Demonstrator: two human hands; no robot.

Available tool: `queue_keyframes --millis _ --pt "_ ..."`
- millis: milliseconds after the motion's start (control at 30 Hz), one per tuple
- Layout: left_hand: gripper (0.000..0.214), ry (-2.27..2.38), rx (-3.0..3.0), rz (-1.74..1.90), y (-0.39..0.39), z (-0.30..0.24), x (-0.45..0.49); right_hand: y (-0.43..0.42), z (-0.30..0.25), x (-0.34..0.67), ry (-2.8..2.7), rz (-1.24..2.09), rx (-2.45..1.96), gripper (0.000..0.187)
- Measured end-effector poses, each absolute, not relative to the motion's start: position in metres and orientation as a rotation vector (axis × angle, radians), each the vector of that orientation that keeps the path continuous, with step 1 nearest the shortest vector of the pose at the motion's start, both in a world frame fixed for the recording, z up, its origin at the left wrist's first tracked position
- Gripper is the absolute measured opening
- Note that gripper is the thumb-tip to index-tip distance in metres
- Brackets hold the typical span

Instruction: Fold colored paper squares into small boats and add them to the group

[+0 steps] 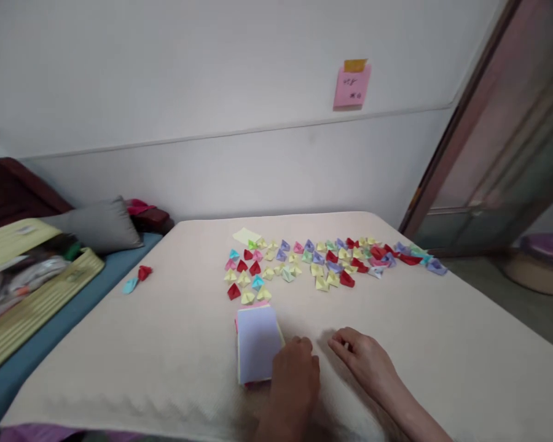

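A stack of square paper sheets [256, 342] with a lavender top sheet lies on the beige cloth surface [166, 344] close to me. My left hand [295, 376] sits at the stack's lower right corner, fingers curled down onto its edge. To its right, my right hand [363, 357] rests on the cloth with its fingers bent under and nothing visible in them. Beyond the stack lie several small folded paper pieces [322, 261] in red, yellow, blue, pink and purple, spread in a band across the middle.
A red and a light blue folded piece [137, 279] lie apart at the left edge. A yellow-green box [32, 288] of items and a grey cushion [101, 224] sit at left. A pink note [351, 86] hangs on the wall. A door frame [470, 129] stands at right.
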State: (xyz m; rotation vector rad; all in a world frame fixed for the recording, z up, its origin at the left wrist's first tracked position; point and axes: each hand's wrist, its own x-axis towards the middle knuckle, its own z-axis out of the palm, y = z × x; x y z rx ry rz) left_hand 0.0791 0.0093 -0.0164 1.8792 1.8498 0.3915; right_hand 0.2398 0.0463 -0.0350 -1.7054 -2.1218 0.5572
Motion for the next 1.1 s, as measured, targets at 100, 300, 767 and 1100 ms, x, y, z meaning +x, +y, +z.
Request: queue_keyframes --millis 100,300,767,1100 --pt "0.026 1.923 1.911 0.253 0.011 -0.013 0.058 0.046 -0.048 0.236 -2.207 0.46 -1.791 0.028" --pt "0.026 2.177 1.919 0.176 0.016 -0.003 0.006 0.037 -0.046 0.228 -2.336 0.248 -1.795 0.028" --pt "0.047 2.148 1.923 -0.064 0.003 -0.019 0.043 0.019 -0.037 0.224 -2.443 0.146 -1.701 0.021" --pt "0.025 2.077 1.91 0.014 0.004 -0.023 0.034 0.008 -0.025 0.225 -2.444 0.074 -1.625 0.021"
